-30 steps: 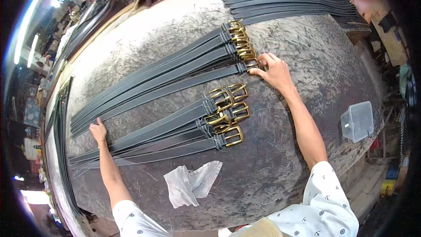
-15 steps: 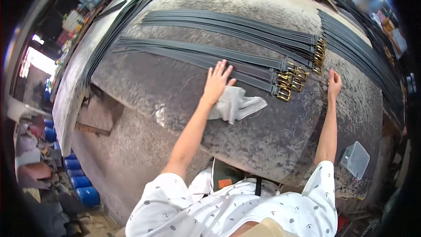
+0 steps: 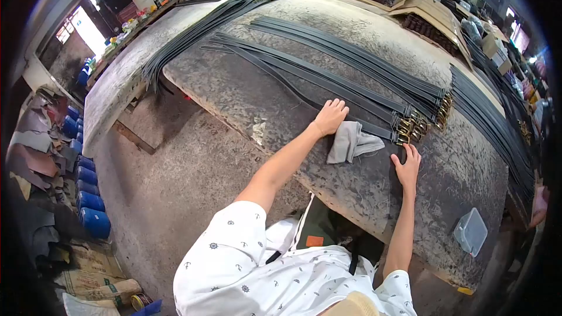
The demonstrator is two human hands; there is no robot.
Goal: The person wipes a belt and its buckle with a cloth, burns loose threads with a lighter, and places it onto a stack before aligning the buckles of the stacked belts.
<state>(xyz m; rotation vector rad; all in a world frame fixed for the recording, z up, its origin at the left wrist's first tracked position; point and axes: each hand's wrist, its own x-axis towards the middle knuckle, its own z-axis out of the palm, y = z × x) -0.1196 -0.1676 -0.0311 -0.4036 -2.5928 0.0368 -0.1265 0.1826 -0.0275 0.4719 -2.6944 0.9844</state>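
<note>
A dark belt (image 3: 281, 80) bows out from the near stack of belts (image 3: 316, 76) on the worn table. My left hand (image 3: 331, 118) is closed over this belt partway along, its fingers curled down on the strap. Beside that hand lies a crumpled grey cloth (image 3: 353, 142). Brass buckles (image 3: 414, 126) cluster at the right end of the stack. Just below them is my right hand (image 3: 408, 168), thumb and fingers apart, with fingertips right at the nearest buckle.
A second belt stack (image 3: 351, 52) lies behind, and more belts (image 3: 483, 120) spread at the right. Other belts (image 3: 193, 32) hang over the left table edge. A clear plastic box (image 3: 470, 232) sits near the front right. Blue containers (image 3: 93, 222) line the floor.
My right hand has come left and toward me, to the buckle end. The left hand has closed on the near belt, which now bends away from the stack. The view has shifted.
</note>
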